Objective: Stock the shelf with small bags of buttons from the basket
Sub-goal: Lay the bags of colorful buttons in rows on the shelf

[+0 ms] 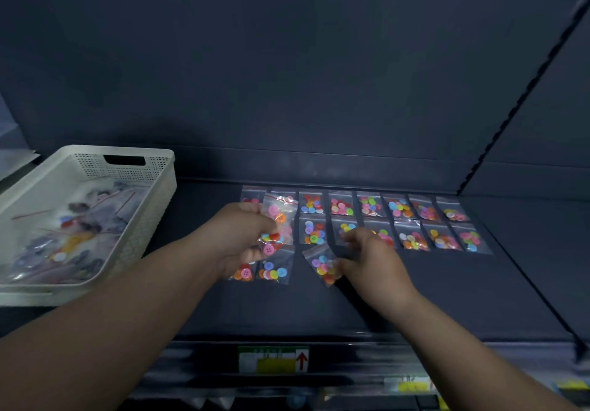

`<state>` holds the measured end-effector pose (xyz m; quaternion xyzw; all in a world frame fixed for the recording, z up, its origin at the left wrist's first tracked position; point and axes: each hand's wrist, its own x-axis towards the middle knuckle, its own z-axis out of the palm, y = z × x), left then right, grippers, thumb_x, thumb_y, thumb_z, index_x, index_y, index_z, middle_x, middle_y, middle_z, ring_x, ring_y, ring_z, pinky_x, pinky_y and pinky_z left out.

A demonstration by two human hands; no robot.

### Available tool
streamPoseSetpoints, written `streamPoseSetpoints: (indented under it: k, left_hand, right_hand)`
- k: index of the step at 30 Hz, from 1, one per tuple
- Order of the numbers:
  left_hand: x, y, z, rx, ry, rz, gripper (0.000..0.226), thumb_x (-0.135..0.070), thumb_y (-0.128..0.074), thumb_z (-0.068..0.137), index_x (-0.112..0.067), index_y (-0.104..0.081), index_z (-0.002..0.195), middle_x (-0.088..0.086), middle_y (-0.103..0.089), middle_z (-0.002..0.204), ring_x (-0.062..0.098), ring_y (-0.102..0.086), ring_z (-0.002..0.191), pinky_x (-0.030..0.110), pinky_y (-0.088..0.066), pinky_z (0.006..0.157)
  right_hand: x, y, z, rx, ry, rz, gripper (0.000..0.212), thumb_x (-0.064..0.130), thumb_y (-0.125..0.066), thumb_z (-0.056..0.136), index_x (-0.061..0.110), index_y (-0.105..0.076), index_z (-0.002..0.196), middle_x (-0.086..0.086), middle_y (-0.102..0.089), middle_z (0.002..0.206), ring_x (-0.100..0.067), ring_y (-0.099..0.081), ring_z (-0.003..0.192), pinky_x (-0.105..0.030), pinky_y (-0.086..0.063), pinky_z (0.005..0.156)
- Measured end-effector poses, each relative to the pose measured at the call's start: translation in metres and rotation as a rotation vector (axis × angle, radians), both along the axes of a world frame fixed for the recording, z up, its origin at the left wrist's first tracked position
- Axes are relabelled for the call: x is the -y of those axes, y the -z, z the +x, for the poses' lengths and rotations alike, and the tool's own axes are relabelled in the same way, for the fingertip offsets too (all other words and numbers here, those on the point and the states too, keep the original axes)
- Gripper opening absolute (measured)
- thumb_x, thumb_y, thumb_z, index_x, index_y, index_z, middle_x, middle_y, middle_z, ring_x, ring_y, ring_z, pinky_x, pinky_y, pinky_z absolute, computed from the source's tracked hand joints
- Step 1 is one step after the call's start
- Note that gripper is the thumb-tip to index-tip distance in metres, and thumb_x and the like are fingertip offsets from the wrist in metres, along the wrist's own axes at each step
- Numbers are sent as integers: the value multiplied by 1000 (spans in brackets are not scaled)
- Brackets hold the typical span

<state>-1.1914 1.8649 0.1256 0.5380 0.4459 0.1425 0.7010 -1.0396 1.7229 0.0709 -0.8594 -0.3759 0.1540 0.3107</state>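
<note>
From where I stand there is one white basket (79, 161), and the heap of bags in it is too blurred to count. On the one shelf (415, 299) the back row (369, 206) has eight bags, two of them half hidden. The middle row (413, 240) shows six, and the hands may cover others. Two front bags (274, 271) lie at the left. There are two hands. The left hand (242, 235) holds a bunch of bags (278, 216) I cannot number, and the right hand (370, 257) pinches a single bag (322, 263). Below are two labels, an arrow label (273, 359) and a yellow label (412, 385).
</note>
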Motion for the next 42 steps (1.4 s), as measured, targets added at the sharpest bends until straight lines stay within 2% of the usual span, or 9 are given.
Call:
streamPoseSetpoints:
  k: [2,6,12,25,28,33,36,40,42]
  left_hand:
    - [1,1,-2,-4,0,10,24,3,-62,84,-8,-62,106,8,-68,97,17,-65,80,25,-49,52]
    - [1,2,-5,-6,-3,11,26,2,-61,85,-7,-62,109,10,-69,104,19,-67,85,26,-49,54]
    - [1,4,-11,-9,-22,19,20,2,-60,86,-8,-63,103,9,-70,101,18,-67,82,28,-50,57]
    - [-2,2,-19,7,-44,7,13,2,-61,85,-8,-62,93,10,-70,95,19,-68,80,29,-52,58]
    - [-5,1,-21,8,-46,16,13,1,-62,85,-8,-62,93,9,-70,93,19,-66,79,30,-51,61]
    - [-11,-2,-25,26,-66,48,13,2,-61,84,-10,-62,89,8,-68,87,17,-62,71,27,-48,54]
    - [-15,-3,-28,25,-84,62,13,2,-61,84,-9,-62,92,13,-70,95,19,-64,76,27,-48,53]
    - [-18,-2,-31,29,-97,62,13,1,-62,84,-9,-62,92,14,-70,98,20,-65,79,27,-47,53]
    - [-18,-1,-32,30,-96,60,14,1,-62,84,-9,-62,93,13,-70,97,20,-65,79,27,-47,54]
  right_hand:
    - [5,-2,1,200,-113,-14,26,17,-65,85,21,-60,111,8,-54,106,-14,-57,98,-17,-40,74]
    - [8,2,4,210,-401,-21,17,8,-63,84,24,-68,83,10,-59,88,-7,-55,81,-12,-39,67]
    - [1,9,-3,233,-454,-21,13,22,-66,86,21,-68,99,8,-53,93,-8,-52,81,-3,-34,65]
    - [-5,8,-6,230,-460,-14,16,27,-69,83,24,-66,99,12,-49,87,-7,-50,78,-11,-34,65]
    - [-9,3,-12,276,-428,59,14,28,-67,85,21,-67,97,15,-48,85,-8,-48,82,-5,-31,65]
    - [-32,-1,-35,341,-514,126,17,28,-63,87,16,-68,98,0,-61,96,-16,-51,96,-23,-41,79]
    - [-42,2,-43,374,-585,76,21,26,-60,89,17,-67,107,0,-62,106,-17,-50,103,-22,-39,85]
    - [-45,6,-41,382,-656,7,19,18,-58,90,17,-69,104,-2,-64,105,-22,-53,103,-31,-45,89]
    - [-44,7,-39,372,-674,14,21,16,-58,89,17,-69,107,0,-65,108,-20,-53,104,-27,-44,90]
